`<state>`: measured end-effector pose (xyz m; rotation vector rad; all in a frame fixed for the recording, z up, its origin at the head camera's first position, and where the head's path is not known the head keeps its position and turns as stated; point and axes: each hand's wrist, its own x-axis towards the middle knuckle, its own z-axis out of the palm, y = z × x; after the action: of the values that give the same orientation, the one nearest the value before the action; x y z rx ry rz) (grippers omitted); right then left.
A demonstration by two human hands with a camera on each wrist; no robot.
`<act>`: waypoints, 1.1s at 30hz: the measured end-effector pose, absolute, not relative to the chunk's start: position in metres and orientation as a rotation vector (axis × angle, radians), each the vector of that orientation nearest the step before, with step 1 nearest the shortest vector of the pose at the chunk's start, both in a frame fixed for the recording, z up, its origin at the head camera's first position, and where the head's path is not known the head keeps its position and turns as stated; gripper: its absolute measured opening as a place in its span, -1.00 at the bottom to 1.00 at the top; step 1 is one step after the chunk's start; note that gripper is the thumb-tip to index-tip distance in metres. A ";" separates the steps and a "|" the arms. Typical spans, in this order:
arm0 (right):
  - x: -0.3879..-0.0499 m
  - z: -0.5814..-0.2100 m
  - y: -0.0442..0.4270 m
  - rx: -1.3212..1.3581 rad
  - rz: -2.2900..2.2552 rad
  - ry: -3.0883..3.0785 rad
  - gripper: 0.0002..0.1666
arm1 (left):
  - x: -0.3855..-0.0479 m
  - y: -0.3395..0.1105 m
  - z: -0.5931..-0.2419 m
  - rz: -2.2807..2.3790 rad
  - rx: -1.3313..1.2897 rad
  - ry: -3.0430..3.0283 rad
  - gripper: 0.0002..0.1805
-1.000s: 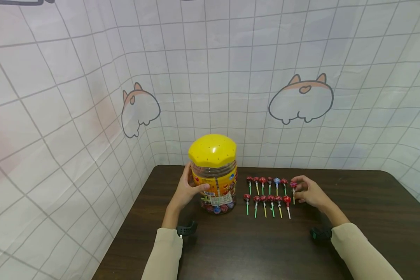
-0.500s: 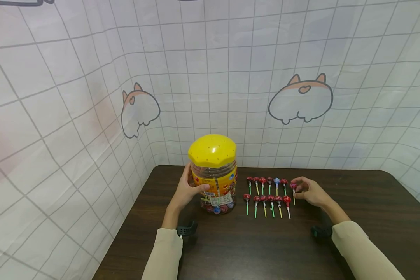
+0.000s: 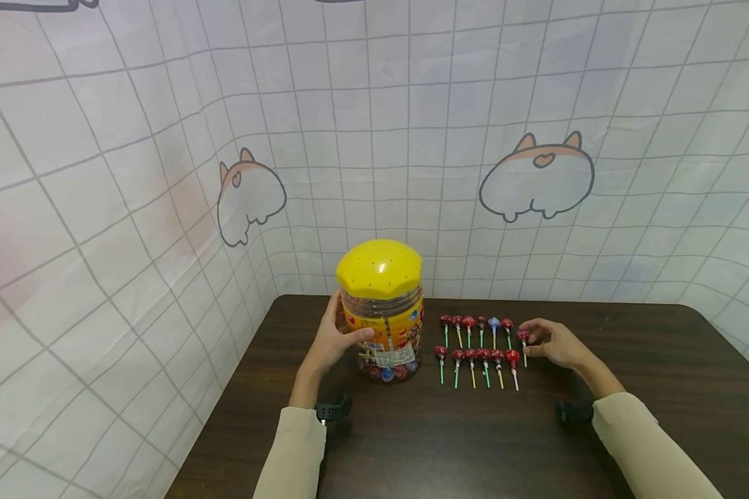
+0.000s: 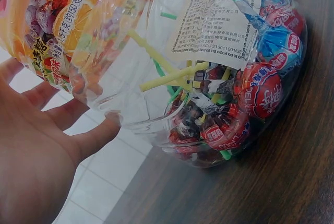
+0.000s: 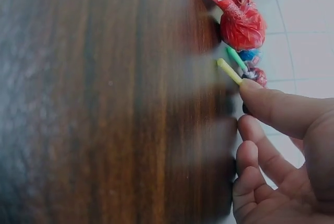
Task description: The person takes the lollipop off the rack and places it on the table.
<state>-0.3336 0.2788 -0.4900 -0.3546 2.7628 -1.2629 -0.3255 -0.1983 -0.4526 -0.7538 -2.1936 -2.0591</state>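
Observation:
A clear plastic candy jar (image 3: 393, 357) with a yellow lid (image 3: 379, 270) stands upright on the left of the table. My left hand (image 3: 332, 341) holds its left side, thumb across the printed label and fingers behind, partly hidden. In the left wrist view, wrapped lollipops (image 4: 261, 91) lie at the jar's bottom. On the right, my right hand (image 3: 557, 345) pinches a lollipop (image 3: 523, 335) with a dark red wrapper at the right end of the back row. Its yellow stick (image 5: 229, 71) shows beside the thumb tip in the right wrist view; its head is hidden there.
Between the hands lie two rows of lollipops, a back row (image 3: 469, 322) and a front row (image 3: 471, 354), sticks toward me. One in the back row has a blue wrapper (image 3: 494, 323). A white grid-patterned cloth (image 3: 374, 138) rises behind and left of the dark wooden table (image 3: 437, 443).
My right hand and the pinched lollipop have shifted very slightly toward me, and its lower fingers show less. My left hand and the jar stay in place.

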 end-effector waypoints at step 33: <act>-0.334 -0.491 0.281 -0.268 -1.281 2.714 -0.38 | -0.326 -0.200 -0.453 -2.058 -0.730 -2.203 0.01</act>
<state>-0.3340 0.2810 -0.4909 -0.2680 2.7141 -1.2806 -0.3264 -0.1995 -0.4532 -0.7299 -2.2034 -2.0578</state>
